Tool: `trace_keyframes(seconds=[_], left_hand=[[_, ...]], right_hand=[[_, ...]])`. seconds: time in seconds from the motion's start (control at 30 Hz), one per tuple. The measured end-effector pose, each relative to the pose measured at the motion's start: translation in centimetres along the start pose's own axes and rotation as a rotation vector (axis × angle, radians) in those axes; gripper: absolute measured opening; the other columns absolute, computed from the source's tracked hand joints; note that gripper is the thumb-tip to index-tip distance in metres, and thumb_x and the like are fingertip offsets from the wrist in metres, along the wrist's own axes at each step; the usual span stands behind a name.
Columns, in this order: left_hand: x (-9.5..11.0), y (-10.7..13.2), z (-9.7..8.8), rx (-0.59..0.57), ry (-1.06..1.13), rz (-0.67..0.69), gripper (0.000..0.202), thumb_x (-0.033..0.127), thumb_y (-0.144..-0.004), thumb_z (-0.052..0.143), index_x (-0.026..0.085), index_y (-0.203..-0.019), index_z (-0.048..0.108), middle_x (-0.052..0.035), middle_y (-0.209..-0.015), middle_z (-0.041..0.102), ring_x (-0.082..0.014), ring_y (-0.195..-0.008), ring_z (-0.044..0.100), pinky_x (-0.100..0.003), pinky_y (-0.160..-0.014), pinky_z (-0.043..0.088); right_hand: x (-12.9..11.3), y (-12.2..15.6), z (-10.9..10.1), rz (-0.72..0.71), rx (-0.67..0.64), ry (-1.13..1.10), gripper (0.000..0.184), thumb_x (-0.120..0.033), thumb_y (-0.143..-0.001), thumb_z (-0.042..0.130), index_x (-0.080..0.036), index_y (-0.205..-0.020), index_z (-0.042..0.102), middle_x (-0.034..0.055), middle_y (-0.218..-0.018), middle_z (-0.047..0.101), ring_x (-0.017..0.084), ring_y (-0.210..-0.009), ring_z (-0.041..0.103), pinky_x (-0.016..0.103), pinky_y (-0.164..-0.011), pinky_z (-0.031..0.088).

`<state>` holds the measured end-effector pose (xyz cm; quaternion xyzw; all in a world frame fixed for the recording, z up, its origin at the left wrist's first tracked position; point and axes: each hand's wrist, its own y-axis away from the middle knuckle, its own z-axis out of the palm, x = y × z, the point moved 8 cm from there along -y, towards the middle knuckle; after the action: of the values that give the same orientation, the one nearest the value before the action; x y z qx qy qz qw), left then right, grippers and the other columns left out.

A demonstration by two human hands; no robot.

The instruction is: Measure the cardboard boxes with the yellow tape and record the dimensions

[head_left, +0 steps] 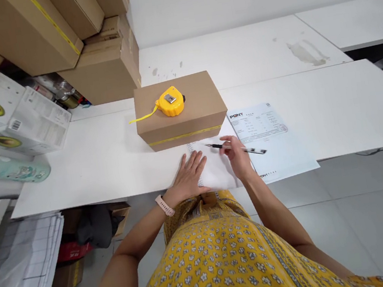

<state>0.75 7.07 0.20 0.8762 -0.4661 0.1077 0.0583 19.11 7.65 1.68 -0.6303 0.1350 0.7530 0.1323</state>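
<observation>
My left hand [192, 172] lies flat with fingers spread across the spiral binding of a white notebook [219, 170]. In my right hand [238, 158] is a pen [226, 146], its tip pointing left over the notebook's page, just short of the box. A cardboard box [185, 130] with a yellow tape strip stands right behind the notebook. On its top rests a yellow tape measure [171, 102] with a short length of yellow tape drawn out to the left. To the right of the notebook lies a printed sheet [271, 143] with a red stamp.
Large cardboard boxes [103, 70] are stacked at the back left. Beside them are white cartons with avocado pictures [34, 117] and a mint-green bottle [9, 165] lying on its side. The white table [336, 115] extends right, its front edge near my body.
</observation>
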Motion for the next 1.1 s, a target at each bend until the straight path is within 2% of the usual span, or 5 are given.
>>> trace_keyframes(seconds=[0.1, 0.2, 0.33, 0.47, 1.1], left_hand=[[0.8, 0.2, 0.7, -0.005, -0.056, 0.004, 0.109, 0.07, -0.089, 0.065, 0.009, -0.166, 0.018, -0.0235, -0.174, 0.014, -0.0396, -0.163, 0.008, -0.066, -0.128, -0.001], [1.0, 0.7, 0.9, -0.035, -0.032, 0.028, 0.112, 0.076, -0.088, 0.061, 0.011, -0.166, 0.017, -0.0226, -0.174, 0.014, -0.0393, -0.163, 0.008, -0.065, -0.128, -0.002], [-0.1, 0.5, 0.1, -0.046, 0.05, 0.02, 0.095, 0.079, -0.095, 0.047, 0.017, -0.164, 0.028, -0.0177, -0.171, 0.03, -0.0336, -0.161, 0.021, -0.058, -0.13, 0.008], [-1.4, -0.2, -0.6, -0.01, 0.058, -0.045, 0.074, 0.065, -0.104, 0.041, 0.017, -0.16, 0.038, -0.0159, -0.168, 0.038, -0.0308, -0.158, 0.03, -0.055, -0.13, 0.015], [-2.1, 0.0, -1.4, 0.256, 0.135, -0.125, 0.043, 0.037, -0.106, 0.048, 0.015, -0.142, 0.057, -0.0148, -0.154, 0.057, -0.0265, -0.151, 0.045, -0.051, -0.127, 0.034]], right_hand=[[1.7, -1.1, 4.1, 0.122, -0.232, -0.101, 0.058, -0.074, -0.088, 0.061, -0.023, -0.114, 0.069, 0.0062, -0.091, 0.076, 0.022, -0.088, 0.071, 0.04, -0.088, 0.055], [2.8, -2.2, 5.9, 0.103, -0.251, 0.035, 0.051, -0.067, -0.075, 0.079, -0.023, -0.099, 0.071, 0.004, -0.089, 0.074, 0.021, -0.083, 0.069, 0.036, -0.079, 0.055], [2.6, -2.9, 5.8, -0.056, -0.122, 0.279, 0.043, -0.065, -0.087, 0.065, -0.023, -0.079, 0.061, -0.002, -0.064, 0.058, 0.015, -0.061, 0.052, 0.03, -0.06, 0.044], [2.1, -3.0, 5.6, -0.163, -0.091, 0.307, 0.036, -0.059, -0.089, 0.064, -0.024, -0.087, 0.06, 0.0001, -0.077, 0.062, 0.016, -0.068, 0.055, 0.031, -0.065, 0.046], [2.2, -3.2, 6.3, -0.145, -0.087, 0.402, 0.028, -0.043, -0.083, 0.066, -0.025, -0.07, 0.05, -0.006, -0.057, 0.049, 0.012, -0.056, 0.043, 0.029, -0.057, 0.035]])
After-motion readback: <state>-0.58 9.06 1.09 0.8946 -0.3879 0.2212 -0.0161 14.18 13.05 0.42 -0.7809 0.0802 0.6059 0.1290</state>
